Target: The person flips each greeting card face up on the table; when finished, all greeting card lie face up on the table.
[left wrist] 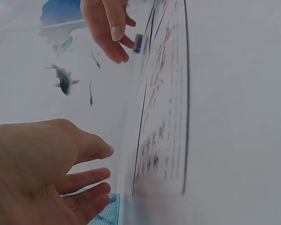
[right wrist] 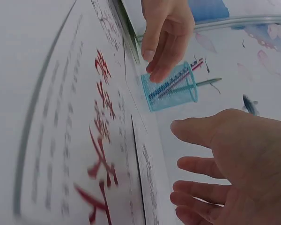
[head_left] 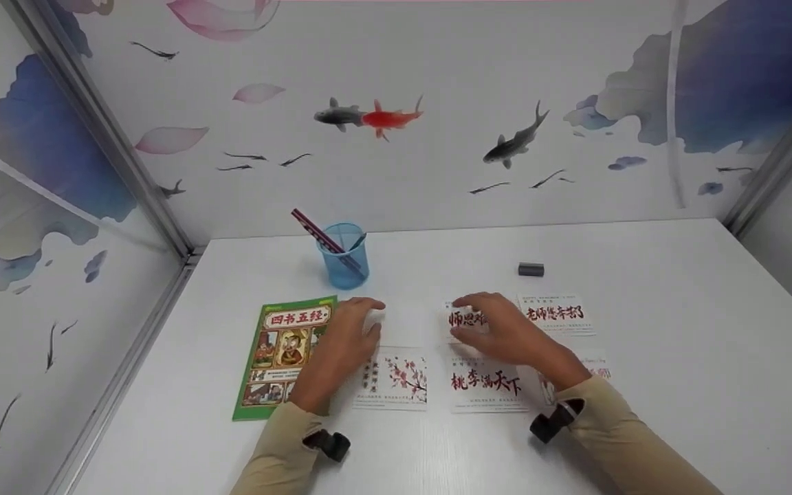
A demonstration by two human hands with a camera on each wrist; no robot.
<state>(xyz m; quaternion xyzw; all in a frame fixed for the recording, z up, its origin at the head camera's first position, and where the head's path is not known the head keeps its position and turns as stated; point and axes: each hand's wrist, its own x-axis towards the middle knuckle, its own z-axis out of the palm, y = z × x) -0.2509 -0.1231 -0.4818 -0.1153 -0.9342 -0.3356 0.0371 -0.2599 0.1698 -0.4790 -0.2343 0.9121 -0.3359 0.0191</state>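
Observation:
My left hand (head_left: 341,350) is held over the right part of a green-bordered booklet (head_left: 265,361) and the upper left of a card with pink blossoms (head_left: 404,381). Its fingers are loosely bent, with nothing between them in the left wrist view. My right hand (head_left: 506,333), fingers spread and relaxed, hovers over the cards on the right and holds nothing. It partly covers a card with red lettering (head_left: 461,320). Below it lies another red-lettered card (head_left: 485,388). A third such card (head_left: 555,315) sits behind the wrist, and my forearm partly hides one more card (head_left: 597,359).
A blue mesh pencil cup (head_left: 346,268) with pencils stands behind the booklet. Farther right lies a small dark grey block (head_left: 531,269). The white table (head_left: 416,454) meets a back wall (head_left: 437,179) painted with fish, and another wall rises on the left.

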